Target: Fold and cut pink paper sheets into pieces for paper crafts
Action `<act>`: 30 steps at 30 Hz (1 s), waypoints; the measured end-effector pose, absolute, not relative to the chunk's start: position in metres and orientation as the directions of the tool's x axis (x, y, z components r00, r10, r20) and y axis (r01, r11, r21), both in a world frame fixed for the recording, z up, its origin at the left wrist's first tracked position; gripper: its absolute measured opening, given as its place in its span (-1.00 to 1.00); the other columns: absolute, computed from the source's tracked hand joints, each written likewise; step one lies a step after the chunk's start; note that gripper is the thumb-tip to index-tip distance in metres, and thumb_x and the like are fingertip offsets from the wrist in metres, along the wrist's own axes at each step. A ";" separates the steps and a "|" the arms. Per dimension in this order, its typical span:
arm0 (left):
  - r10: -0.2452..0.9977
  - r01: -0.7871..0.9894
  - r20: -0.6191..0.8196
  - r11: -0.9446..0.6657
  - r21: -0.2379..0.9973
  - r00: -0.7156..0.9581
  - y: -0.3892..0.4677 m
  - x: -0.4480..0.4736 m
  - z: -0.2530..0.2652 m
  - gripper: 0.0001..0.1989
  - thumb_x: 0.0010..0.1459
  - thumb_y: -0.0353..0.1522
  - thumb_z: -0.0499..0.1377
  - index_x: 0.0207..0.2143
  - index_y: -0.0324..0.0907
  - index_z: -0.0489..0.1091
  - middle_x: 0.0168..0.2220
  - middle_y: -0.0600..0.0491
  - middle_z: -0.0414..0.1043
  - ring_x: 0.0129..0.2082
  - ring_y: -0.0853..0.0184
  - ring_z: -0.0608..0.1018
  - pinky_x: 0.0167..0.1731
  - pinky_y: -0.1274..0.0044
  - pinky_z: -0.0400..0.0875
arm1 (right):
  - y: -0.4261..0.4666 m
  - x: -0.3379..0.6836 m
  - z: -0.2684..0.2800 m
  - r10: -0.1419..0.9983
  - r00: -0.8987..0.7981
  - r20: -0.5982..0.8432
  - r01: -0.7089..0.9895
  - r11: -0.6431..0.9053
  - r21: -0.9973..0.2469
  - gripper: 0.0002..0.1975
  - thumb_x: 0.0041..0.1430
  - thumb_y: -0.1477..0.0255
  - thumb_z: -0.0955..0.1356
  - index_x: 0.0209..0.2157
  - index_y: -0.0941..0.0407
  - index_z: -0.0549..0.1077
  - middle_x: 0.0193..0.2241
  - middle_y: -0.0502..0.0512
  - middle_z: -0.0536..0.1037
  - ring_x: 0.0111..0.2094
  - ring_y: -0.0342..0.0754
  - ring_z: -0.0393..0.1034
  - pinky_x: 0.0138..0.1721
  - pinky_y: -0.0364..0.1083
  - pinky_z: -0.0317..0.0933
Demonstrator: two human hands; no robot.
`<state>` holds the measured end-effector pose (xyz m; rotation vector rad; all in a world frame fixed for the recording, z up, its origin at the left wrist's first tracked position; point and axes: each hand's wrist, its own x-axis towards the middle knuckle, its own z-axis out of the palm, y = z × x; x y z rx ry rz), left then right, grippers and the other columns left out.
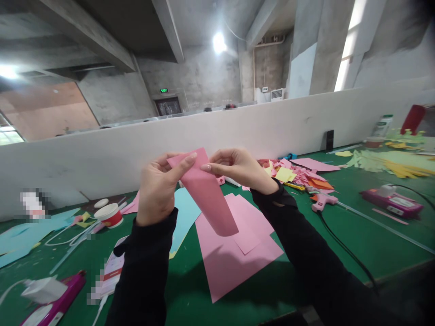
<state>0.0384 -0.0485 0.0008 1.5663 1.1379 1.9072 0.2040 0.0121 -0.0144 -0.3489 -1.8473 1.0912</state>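
A strip of pink paper (212, 199) is held up in front of me, its lower end curling toward me. My left hand (159, 185) pinches its upper left part, thumb flat on the near face. At the strip's upper right edge, my right hand (234, 167) grips it between thumb and fingers. The fingers behind the paper are partly hidden. Below the strip, larger pink sheets (224, 267) lie overlapped on the green table, with a small pink piece (247, 243) on top. A light blue sheet (181, 217) lies partly behind them.
Coloured paper scraps (299, 174) are heaped at the back right, near a pink glue gun (324, 200) with a black cord. Purple power strips (392, 203) lie on both sides. A paper cup (110, 215) and a phone (113, 271) are at left. A white partition (217, 129) bounds the table's back.
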 end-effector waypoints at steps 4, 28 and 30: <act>0.759 0.218 0.604 -0.564 0.797 -0.243 -0.051 0.042 0.000 -0.71 -0.16 -0.21 0.40 -0.43 -0.22 0.52 -0.44 0.02 0.55 -0.46 0.32 0.54 -0.46 0.55 0.43 | 0.012 0.202 -0.013 0.638 -0.408 0.653 -0.246 0.612 -0.751 -0.62 -0.03 0.13 0.45 -0.33 0.18 0.53 -0.42 0.07 0.57 -0.40 -0.14 0.44 -0.36 -0.15 0.35; 0.772 0.150 0.590 -0.571 0.807 -0.238 -0.049 0.039 -0.001 -0.72 -0.11 -0.25 0.38 -0.35 -0.22 0.53 -0.35 -0.04 0.57 -0.39 0.26 0.57 -0.45 0.50 0.46 | 0.016 0.203 -0.015 0.643 -0.176 0.745 -0.287 0.690 -0.664 -0.67 -0.01 0.15 0.45 -0.35 0.14 0.56 -0.38 0.09 0.61 -0.32 -0.07 0.50 -0.28 -0.10 0.41; 0.774 0.149 0.586 -0.568 0.810 -0.240 -0.049 0.038 -0.002 -0.72 -0.12 -0.25 0.38 -0.35 -0.22 0.53 -0.37 -0.04 0.57 -0.43 0.28 0.56 -0.47 0.50 0.45 | 0.016 0.203 -0.015 0.646 -0.185 0.741 -0.291 0.684 -0.669 -0.67 -0.01 0.17 0.45 -0.34 0.15 0.57 -0.38 0.09 0.62 -0.32 -0.07 0.51 -0.28 -0.10 0.42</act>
